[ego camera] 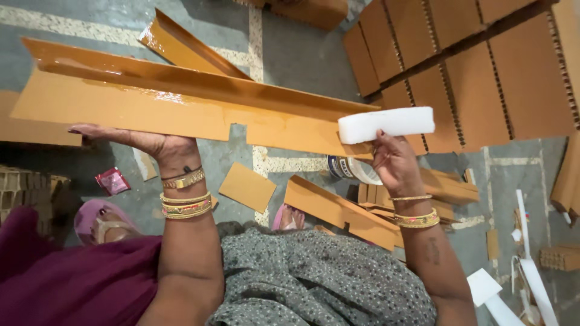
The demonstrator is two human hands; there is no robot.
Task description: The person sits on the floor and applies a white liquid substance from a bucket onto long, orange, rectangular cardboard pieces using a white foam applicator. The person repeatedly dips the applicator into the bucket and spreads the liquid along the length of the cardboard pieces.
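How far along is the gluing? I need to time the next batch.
Most of the long cardboard strip already shines wet. The left hand props it from below while the right hand presses a white foam block on its near end. Cut pieces on the floor look dry.

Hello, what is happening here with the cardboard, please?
A person holds a long folded cardboard strip up in front of them. The left hand supports it flat from underneath. The right hand has its grip on a white foam block pressed at the strip's right end. The strip's surface looks wet and glossy. Below, on the floor, lie smaller cardboard pieces and a small tub. Honeycomb cardboard panels lie at upper right.
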